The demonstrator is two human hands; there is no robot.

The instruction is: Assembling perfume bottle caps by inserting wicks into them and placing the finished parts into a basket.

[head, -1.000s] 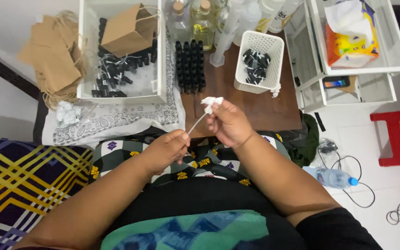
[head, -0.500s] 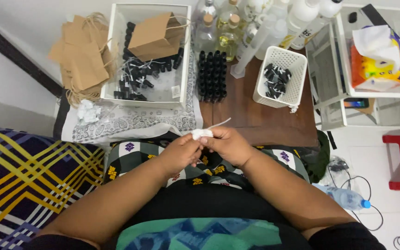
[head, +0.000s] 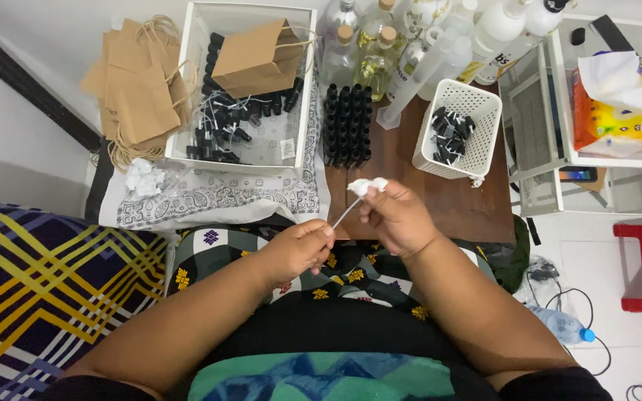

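Up on the worktop, your white bin holds loose black spray caps with thin white tubes and a brown paper bag leaning in its far corner. Beside it stands a block of small black bottles in tight rows, and the white perforated basket to their right holds a few more black caps. Clear glass bottles with cork-coloured tops and white plastic bottles crowd the far edge.

Your right hand is closed, pinching a small white wad at its fingertips, above the worktop's near edge. A thin white tube runs slanting down from that wad to your left hand, which is curled shut around its lower end, over your lap.
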